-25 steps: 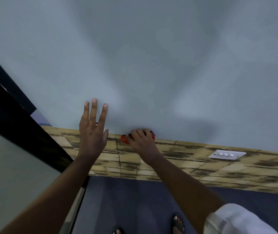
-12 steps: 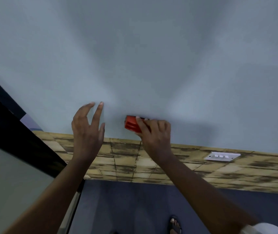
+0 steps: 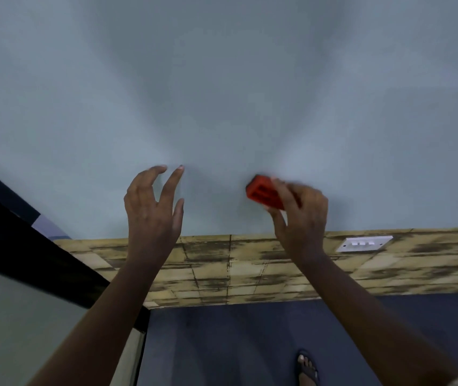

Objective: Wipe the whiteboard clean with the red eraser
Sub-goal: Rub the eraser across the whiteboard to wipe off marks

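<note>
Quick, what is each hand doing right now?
Left hand: open, fingers loosely spread, holding nothing.
Right hand: holding the red eraser, fingers and thumb pinching it.

The right hand (image 3: 301, 215) and its fingers covering most of the red eraser (image 3: 262, 193) are motion-blurred; the foot (image 3: 307, 367) below is cropped.

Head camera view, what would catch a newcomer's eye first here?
The bright red rectangular eraser stands out, gripped by the right hand against the pale grey-white whiteboard just right of centre. Beside it, the empty left hand hovers with fingers spread, above a yellow-brown tiled strip.
</note>
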Available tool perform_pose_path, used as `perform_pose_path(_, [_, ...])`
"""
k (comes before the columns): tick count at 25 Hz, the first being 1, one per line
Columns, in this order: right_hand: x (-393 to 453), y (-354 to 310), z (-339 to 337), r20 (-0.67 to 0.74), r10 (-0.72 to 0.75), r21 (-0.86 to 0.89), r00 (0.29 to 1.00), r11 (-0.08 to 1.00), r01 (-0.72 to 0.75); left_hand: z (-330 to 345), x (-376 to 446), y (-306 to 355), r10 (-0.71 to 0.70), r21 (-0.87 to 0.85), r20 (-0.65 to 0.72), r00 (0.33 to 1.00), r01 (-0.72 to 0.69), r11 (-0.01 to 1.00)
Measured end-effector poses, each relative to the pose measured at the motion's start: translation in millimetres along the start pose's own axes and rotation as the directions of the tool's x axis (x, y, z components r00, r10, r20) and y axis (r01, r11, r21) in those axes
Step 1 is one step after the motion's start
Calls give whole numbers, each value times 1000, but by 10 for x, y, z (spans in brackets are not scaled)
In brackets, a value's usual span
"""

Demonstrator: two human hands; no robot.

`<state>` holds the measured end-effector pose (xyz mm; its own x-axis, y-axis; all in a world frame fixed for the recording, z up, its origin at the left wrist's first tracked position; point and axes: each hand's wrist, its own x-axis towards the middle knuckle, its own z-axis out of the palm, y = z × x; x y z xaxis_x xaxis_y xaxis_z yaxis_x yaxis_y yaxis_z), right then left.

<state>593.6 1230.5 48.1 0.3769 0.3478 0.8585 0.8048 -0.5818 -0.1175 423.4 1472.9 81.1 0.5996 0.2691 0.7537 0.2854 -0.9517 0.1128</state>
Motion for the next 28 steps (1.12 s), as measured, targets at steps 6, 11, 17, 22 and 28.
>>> perform_pose_path(6, [-109,-203,187,23,-26,6,999,1000,25,64,64,132,13,17,-4,1000,-13,1000])
perform_pose_path(11, [-648,70,280,174,-145,-65,974,985,158,19,71,152,43,-2,0,999,-43,999])
perform_pose_path(17, [567,238,-483,-139,110,69,984,992,-102,-311,665,345,71,-73,-118,990,-80,994])
perform_pose_path(22, [1670,117,-1117,-233,19,63,972,998,-4,-822,1570,580,112,-29,-291,950,-126,992])
perform_pose_path(28, [2770,-172,-1804,-371,-80,70,925,991,114,-1517,2552,633,203,89,-444,873,-182,979])
